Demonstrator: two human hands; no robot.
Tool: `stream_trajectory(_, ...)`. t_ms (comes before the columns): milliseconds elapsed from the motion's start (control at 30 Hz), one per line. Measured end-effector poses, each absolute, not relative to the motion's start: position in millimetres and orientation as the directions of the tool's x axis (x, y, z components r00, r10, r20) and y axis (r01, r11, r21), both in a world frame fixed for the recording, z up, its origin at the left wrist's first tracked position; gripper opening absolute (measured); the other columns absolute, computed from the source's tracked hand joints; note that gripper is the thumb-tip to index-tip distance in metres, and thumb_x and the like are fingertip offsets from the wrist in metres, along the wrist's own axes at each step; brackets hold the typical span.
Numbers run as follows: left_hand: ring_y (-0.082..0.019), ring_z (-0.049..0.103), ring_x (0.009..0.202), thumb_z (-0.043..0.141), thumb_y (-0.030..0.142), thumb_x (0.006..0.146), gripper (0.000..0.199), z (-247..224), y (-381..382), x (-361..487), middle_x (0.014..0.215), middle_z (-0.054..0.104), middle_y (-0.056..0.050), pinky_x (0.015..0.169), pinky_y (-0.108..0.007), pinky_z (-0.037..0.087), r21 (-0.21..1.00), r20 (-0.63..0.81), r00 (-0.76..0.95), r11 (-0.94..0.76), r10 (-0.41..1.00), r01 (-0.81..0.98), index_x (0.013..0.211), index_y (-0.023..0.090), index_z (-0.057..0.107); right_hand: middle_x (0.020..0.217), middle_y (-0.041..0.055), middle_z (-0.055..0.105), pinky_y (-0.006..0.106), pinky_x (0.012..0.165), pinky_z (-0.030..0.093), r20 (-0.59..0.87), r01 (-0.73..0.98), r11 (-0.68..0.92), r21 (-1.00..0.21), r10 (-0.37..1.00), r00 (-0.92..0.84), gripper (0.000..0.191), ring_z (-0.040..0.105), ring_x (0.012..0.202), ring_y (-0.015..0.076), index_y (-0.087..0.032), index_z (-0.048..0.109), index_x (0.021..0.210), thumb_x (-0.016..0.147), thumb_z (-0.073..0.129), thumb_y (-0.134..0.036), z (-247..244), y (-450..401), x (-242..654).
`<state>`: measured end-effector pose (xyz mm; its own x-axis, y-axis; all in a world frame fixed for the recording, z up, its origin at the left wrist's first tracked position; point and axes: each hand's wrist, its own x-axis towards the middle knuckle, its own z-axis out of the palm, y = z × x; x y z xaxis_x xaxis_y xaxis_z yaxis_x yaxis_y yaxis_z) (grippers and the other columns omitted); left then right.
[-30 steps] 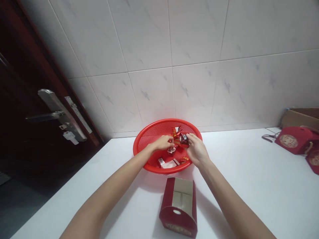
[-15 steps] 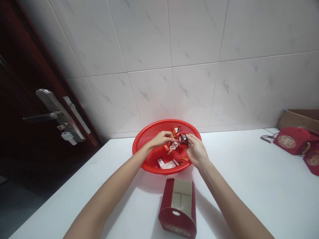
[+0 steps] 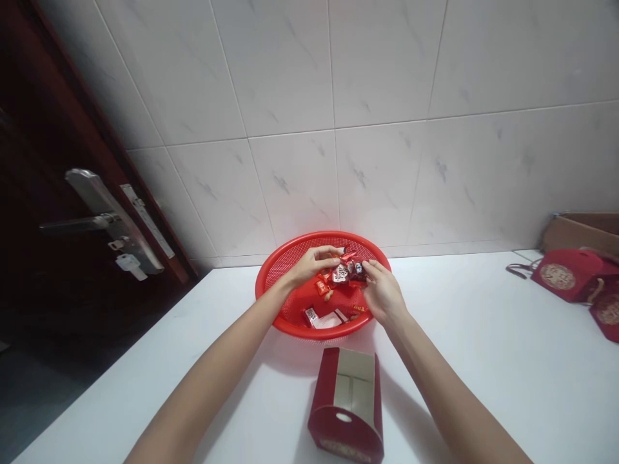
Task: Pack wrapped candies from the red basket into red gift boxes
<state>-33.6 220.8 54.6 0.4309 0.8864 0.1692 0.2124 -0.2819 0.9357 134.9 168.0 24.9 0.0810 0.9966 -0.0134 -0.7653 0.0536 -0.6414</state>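
Note:
Both my hands are over a red plastic mesh basket (image 3: 265, 283) on the white table. My left hand (image 3: 313, 264) has its fingers closed on a candy in a pink-and-white wrapper (image 3: 340, 274). Opposite it, my right hand (image 3: 384, 290) pinches a candy in a dark red wrapper (image 3: 358, 269) between thumb and fingers. The two candies are side by side. Below them in the basket lie a red wrapped candy (image 3: 321, 286), a peanut (image 3: 329, 296) and a white packet (image 3: 331, 319). In front of the basket stands a dark red cardboard box (image 3: 345, 422), its top open.
At the right are red boxes (image 3: 558, 274) with gold patterns and a brown carton (image 3: 578, 231). A tiled wall (image 3: 290, 180) rises behind the white table (image 3: 464, 322). On the left is a dark door with a metal handle (image 3: 77, 225) and keys (image 3: 130, 263).
My left fingers have shifted slightly up and right, and the pink-and-white candy has risen with them toward the dark red candy. My right hand has barely moved.

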Motion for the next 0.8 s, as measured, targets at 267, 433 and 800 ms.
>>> stream_trajectory(267,-0.022,0.064,0.097,0.080,0.048,0.069,0.049,51.7,223.3,-35.6,0.108,0.072,-0.010,0.083,-0.032,0.049,0.926,0.213,0.422,-0.320,0.881,0.201,0.105,0.014,0.074,0.066,-0.0037,0.067,0.028,0.066,0.055,-0.003,-0.742,0.022,-0.670,0.999,0.033,0.027,0.063,0.065,0.0141,-0.021,0.060,0.068,0.064,0.086,-0.018,23.1,168.8,136.9)
stream_trajectory(433,-0.020,0.064,0.093,0.078,0.046,0.072,0.044,50.4,224.9,-35.3,0.103,0.073,-0.009,0.079,-0.030,0.049,0.918,0.227,0.400,-0.332,0.888,0.216,0.102,0.014,0.075,0.064,-0.0038,0.067,0.028,0.064,0.055,-0.019,-0.745,0.028,-0.667,0.998,0.054,0.027,0.062,0.063,0.0136,-0.021,0.060,0.067,0.063,0.086,-0.019,25.9,166.4,135.4)
stream_trajectory(800,-0.015,0.060,0.074,0.083,0.043,0.065,0.038,52.8,220.8,-34.0,0.080,0.068,-0.003,0.071,-0.029,0.047,0.942,0.159,0.412,-0.262,0.897,0.208,0.084,0.012,0.071,0.061,-0.0018,0.067,0.025,0.055,0.051,-0.024,-0.694,0.023,-0.719,0.998,0.058,0.026,0.061,0.061,0.0134,-0.019,0.064,0.063,0.057,0.089,-0.024,31.8,161.4,133.7)
